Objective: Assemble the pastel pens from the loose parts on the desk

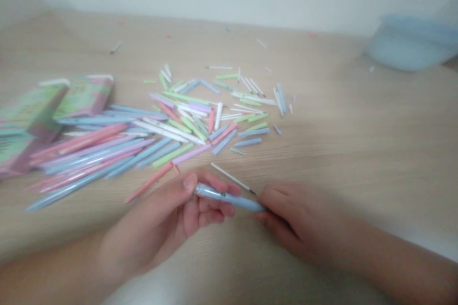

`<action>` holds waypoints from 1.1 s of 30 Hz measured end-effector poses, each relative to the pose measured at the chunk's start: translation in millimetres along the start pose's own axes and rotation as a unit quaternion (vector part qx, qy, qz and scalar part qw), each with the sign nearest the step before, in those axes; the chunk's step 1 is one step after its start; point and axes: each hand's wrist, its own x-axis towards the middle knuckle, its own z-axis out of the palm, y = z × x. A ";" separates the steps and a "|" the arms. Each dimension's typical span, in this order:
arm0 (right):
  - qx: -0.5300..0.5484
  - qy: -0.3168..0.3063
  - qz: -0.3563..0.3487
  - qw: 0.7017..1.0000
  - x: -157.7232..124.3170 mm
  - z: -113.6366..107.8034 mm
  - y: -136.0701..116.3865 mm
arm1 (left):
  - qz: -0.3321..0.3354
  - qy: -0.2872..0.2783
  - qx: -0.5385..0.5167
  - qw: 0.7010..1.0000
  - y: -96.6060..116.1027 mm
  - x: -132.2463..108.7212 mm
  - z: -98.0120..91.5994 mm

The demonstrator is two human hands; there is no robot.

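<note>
1. The left hand (pixel 153 224) holds the clear end of a blue pen (pixel 245 203) between thumb and fingers, the lower fingers loosely curled.
2. The right hand (pixel 298 217) has its fingers closed on the pen's other end, hiding it.
3. Just beyond the fingers lies a white refill (pixel 231 177).
4. Past the left fingers lie pen pieces (pixel 174 131) and boxes (pixel 84 96).

Pens (pixel 173 131) on tbl (pixel 358 152), boxes (pixel 84 97) to L
</note>
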 end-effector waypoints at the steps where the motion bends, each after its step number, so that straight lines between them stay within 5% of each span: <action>1: 0.010 -0.003 0.006 1.000 -1.4 -0.5 2.2 | 0.004 0.001 0.004 1.000 -2.4 -0.8 0.0; 6: 0.045 0.059 0.043 0.996 -8.6 -2.8 31.0 | 0.046 0.091 0.138 0.985 -19.2 -10.9 3.7; 8: 0.046 0.094 0.077 0.991 -7.8 -5.3 43.5 | 0.020 0.073 0.263 0.962 -22.7 -15.8 7.4; 13: -0.019 0.119 0.069 0.990 14.0 -15.7 36.6 | 0.109 -0.060 0.579 0.806 -20.7 -16.6 14.5; 20: -0.162 0.063 -0.057 0.983 110.5 -16.4 -29.9 | 0.162 -0.233 0.746 0.602 -28.2 -1.6 11.1; 24: -0.228 0.060 -0.118 0.965 168.9 -11.5 -52.8 | 0.158 -0.246 0.765 0.574 -26.5 -2.2 11.4; 27: -0.224 0.070 -0.130 0.963 185.9 -13.6 -56.9 | 0.152 -0.252 0.772 0.563 -25.0 -3.2 12.7; 30: -0.175 0.101 -0.116 0.972 164.3 -16.7 -47.3 | 0.154 -0.247 0.784 0.549 -26.4 -3.6 13.4; 33: -0.089 0.136 -0.086 0.983 100.0 -10.8 -27.4 | 0.167 -0.232 0.792 0.540 -28.4 -5.8 14.1</action>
